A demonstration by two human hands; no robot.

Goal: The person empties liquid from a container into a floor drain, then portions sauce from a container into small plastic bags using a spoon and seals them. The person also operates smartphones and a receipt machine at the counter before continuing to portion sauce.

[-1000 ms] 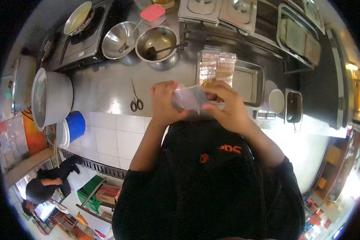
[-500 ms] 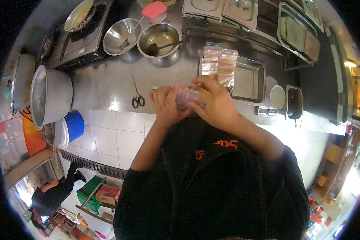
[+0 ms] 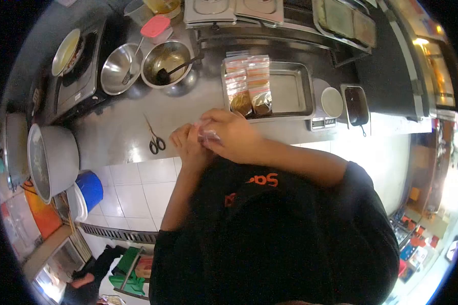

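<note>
A small clear plastic bag (image 3: 208,134) with a pinkish tint is held between both hands, just above the counter's front edge. My left hand (image 3: 187,146) is closed around the bag's left side. From the right, my right hand (image 3: 235,133) wraps over it, fingers bent, hiding most of it. To the left on the counter lie black-handled scissors (image 3: 156,144). Beyond my right hand, several zip bags (image 3: 260,94) with brown contents lie in rows over the left part of a metal tray (image 3: 292,84).
Two steel bowls (image 3: 164,63) with utensils stand at the back left, near a stove with a pan (image 3: 67,53). A big pot (image 3: 53,157) is far left. Right of the tray are a scale (image 3: 322,123) with a white bowl (image 3: 332,103) and a dark container (image 3: 356,104). Another person (image 3: 89,277) is lower left.
The view has shifted, so the counter items sit farther left. Both hands still hold the plastic bag; the right hand now covers more of it.
</note>
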